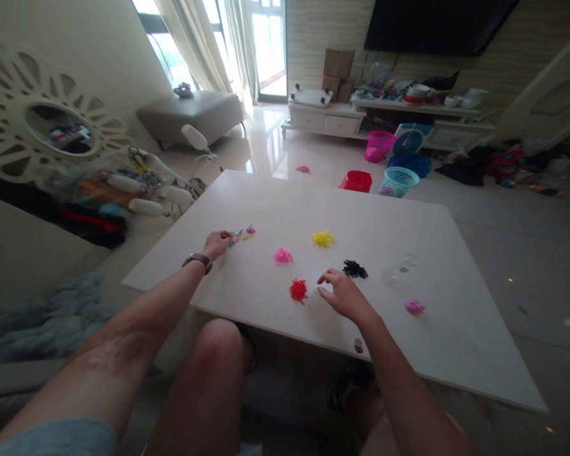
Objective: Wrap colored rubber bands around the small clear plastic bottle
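My left hand (217, 244) wears a watch at the wrist. Its fingers are pinched together at the near edge of a mixed-colour pile of small rubber bands (242, 235); whatever lies between the fingertips is too small to make out. My right hand (341, 294) hovers above the white table, thumb and fingers apart, with nothing visible between them. To its left is a heap of red bands (297, 290), and just beyond it a black heap (355, 269). Farther off lie a pink heap (283, 256) and a yellow heap (323, 239).
On the right of the white table (475, 342) lie a clear plastic container (401, 268) and a purple-pink lump (414, 307). A small cartoon sticker (358, 345) is at the near edge. Beyond the table stand a red bin (358, 181) and a light-blue basket (399, 182).
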Tool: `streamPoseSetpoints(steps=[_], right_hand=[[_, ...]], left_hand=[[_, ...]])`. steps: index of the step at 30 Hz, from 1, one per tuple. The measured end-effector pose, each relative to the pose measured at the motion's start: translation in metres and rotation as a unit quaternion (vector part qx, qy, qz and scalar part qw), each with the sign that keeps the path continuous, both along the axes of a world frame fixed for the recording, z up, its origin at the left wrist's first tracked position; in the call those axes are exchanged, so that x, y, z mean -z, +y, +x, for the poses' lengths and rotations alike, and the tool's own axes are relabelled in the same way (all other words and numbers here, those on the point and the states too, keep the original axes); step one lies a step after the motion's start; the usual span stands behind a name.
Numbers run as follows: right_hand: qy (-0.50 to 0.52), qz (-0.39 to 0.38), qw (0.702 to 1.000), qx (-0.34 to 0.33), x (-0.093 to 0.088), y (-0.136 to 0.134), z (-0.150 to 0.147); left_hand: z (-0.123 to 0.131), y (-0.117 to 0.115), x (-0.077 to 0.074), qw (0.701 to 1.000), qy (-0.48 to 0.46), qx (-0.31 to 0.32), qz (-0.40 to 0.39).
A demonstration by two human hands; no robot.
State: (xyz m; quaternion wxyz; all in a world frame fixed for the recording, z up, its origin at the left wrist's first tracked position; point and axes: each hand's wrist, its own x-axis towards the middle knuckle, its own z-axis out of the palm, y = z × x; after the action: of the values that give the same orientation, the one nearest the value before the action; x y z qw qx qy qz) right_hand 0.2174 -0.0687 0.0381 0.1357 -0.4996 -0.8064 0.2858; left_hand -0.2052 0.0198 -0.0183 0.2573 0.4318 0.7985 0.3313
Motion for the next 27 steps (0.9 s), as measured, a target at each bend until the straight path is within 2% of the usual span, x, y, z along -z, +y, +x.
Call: streamPoseSetpoints(steps=[2,5,7,9,13,16,18,21,27], right_hand=[[-0.006,0.009,1.000,0.012,0.001,0.001,0.000],[-0.006,0.023,0.999,0.035,0.001,0.003,0.001],[0.004,0.032,0.998,0.054,0.001,0.005,0.001],[0.024,0.043,0.996,0.079,-0.001,0.006,0.001],[0.118,0.060,0.982,0.137,-0.007,0.010,0.001],[0.170,0.070,0.969,0.167,-0.013,0.011,0.001],[0.182,0.069,0.966,0.172,-0.014,0.011,0.002],[0.190,0.058,0.964,0.176,-0.013,0.011,0.003],[0.198,0.057,0.961,0.186,-0.014,0.012,0.003]], left_hand=[[0.017,0.002,-0.003,0.999,-0.042,0.002,0.011],[0.060,0.000,-0.014,0.989,-0.135,0.037,0.035],[0.099,-0.007,-0.025,0.948,-0.303,0.079,0.053],[0.140,-0.020,-0.037,0.906,-0.406,0.120,0.027],[0.215,-0.050,-0.054,0.850,-0.502,0.162,0.003],[0.253,-0.065,-0.053,0.829,-0.539,0.148,-0.008],[0.268,-0.071,-0.047,0.815,-0.562,0.138,-0.006],[0.278,-0.071,-0.038,0.800,-0.585,0.133,-0.002],[0.276,-0.060,-0.035,0.806,-0.570,0.156,-0.004]])
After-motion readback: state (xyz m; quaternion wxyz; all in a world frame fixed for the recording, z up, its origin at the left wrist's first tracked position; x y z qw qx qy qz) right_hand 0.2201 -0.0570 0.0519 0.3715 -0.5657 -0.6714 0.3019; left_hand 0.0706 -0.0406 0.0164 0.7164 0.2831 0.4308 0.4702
